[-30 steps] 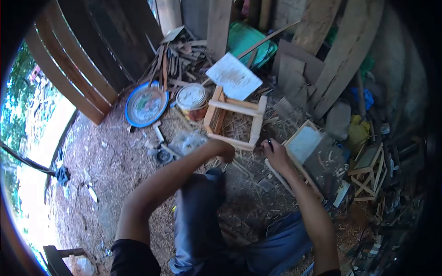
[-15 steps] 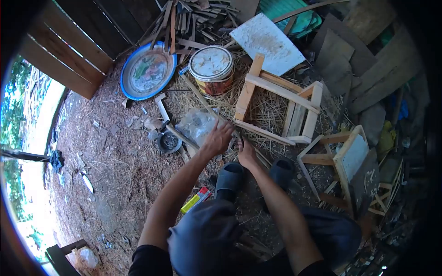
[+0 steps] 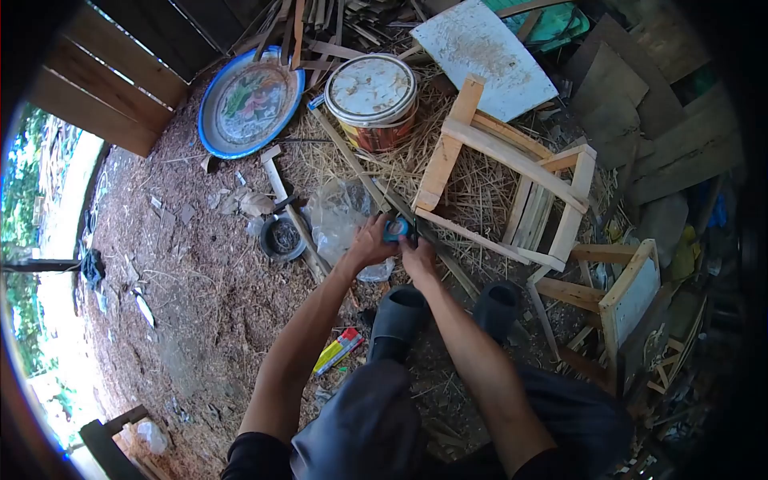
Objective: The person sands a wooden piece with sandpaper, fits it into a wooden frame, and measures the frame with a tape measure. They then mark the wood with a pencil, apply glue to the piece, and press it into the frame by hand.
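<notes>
My left hand (image 3: 370,242) is closed on a small blue ring-shaped thing (image 3: 395,230), which looks like a roll of tape. Close beside it, my right hand (image 3: 418,258) grips a dark, thin tool (image 3: 414,233) pointing away from me; its kind is too small to make out. A clear plastic bag (image 3: 334,216) lies on the ground by my left hand. Wooden strips (image 3: 448,258) run along the ground beyond and right of my right hand. To the left, a hammer (image 3: 278,178) lies near a dark round bowl (image 3: 282,238) holding small dark bits.
A lidded paint bucket (image 3: 372,96), a blue-rimmed tray (image 3: 210,128) and a white board (image 3: 484,60) lie ahead. Wooden stool frames (image 3: 512,168) stand on the right. A red and yellow packet (image 3: 339,350) is by my left boot (image 3: 398,316).
The blue ring-shaped thing has come into sight in my left hand, whose fingers were spread over a wooden strip before. My right hand stays close by with the dark tool. The view has shifted slightly.
</notes>
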A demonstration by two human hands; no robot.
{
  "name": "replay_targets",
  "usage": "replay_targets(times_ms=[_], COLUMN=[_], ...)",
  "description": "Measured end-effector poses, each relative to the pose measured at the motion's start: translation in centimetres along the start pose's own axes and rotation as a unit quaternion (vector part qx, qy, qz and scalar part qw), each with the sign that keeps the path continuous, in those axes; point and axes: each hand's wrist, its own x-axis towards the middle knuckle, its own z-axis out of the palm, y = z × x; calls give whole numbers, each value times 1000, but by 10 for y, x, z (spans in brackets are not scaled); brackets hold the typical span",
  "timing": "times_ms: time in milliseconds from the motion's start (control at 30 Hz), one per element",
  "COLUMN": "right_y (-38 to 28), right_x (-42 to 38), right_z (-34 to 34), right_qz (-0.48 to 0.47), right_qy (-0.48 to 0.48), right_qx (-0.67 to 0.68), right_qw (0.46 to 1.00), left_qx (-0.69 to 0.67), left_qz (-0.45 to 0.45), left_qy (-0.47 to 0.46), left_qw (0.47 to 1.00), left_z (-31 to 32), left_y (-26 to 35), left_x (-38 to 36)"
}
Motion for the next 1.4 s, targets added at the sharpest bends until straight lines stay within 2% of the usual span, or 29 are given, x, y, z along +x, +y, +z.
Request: replay_targets(times_ms=[100,133,233,267,333,400,467,500,533,567,600,633,700,800,867,900,967,1000,1033,1067,1100,1133,1200,1233,1267,1300,1333,1367,1400], right_y=[-11,-16,-27,-32,-60,-84,-157,-182,-168,-196,-201,-206,-216,-220,-209,-204,-198,-186,-179,-173,-168,-165,-172,-176,-173,-163,-164,-164,-154], right_x=[-18,-24,-33,-43,-71,-91,-135,-156,-139,-160,-167,-173,-183,-209,-219,-227,-243,-236,-238,-241,-242,-235,-217,-206,-190,-168,-156,-145,-127], right_z=[-2,-6,-20,-28,-58,-85,-154,-186,-193,-228,-248,-268,-306,-338,-346,-351,-363,-367,-364,-356,-351,-353,-365,-371,-378,-381,-388,-393,-393], right_qz=[64,62,49,-53,-41,-61,-68,-68,-82,-30,-57,-87,-75,-105,-130,-115,-89,-68,-82,-96,-107,-63,-58,-56,-52,-94,-78,-63,-70], right_qy=[-17,-4,-90,-33,-38,-35,-195,-272,-326,-343,-332,-321,-318,-184,-86,-92,-103,-154,-143,-131,-119,-137,-101,-84,-48,-12,-23,-35,24], right_qx=[209,174,97,85,67,17,18,17,59,50,103,156,273,254,247,233,204,168,147,125,102,122,5,-52,-26,12,7,2,-24], right_qw=[976,983,990,994,996,997,978,960,940,937,936,930,905,944,956,961,969,971,975,979,982,981,993,994,997,995,997,997,997], left_qx=[-41,-68,-191,-199,-212,-166,-125,-135,-146,-158,-124,-206,-373,-450,-440,-436,-423,-417,-411,-458,-475,-494,-501,-499,-495,-491,-477,-437,-397], left_qz=[-14,34,62,41,1,94,199,218,235,251,273,225,116,77,83,81,104,109,113,64,23,-22,-85,-69,-54,-37,-2,-28,-55], left_qy=[-1,28,52,14,-57,-91,-106,-115,-127,-141,-123,-111,-57,-175,-148,-136,-169,-200,-231,-175,-178,-181,-169,-177,-185,-194,-236,-222,-207], left_qw=[999,997,978,979,976,978,966,960,952,944,946,946,919,872,882,886,884,880,875,869,861,850,844,846,847,849,847,871,892], left_z=[6,5,-18,-33,-76,-116,-142,-159,-180,-199,-215,-219,-223,-215,-191,-178,-154,-150,-150,-142,-134,-124,-110,-104,-97,-93,-115,-116,-114], left_y=[4,4,23,34,67,97,123,144,174,204,232,251,299,359,392,398,385,377,379,384,379,368,354,342,329,319,332,337,342], left_x=[-9,-13,-30,-37,-52,-56,-54,-51,-49,-49,-48,-43,-40,-39,-45,-50,-45,-44,-50,-63,-58,-53,-40,-30,-19,-9,-17,-13,-9])
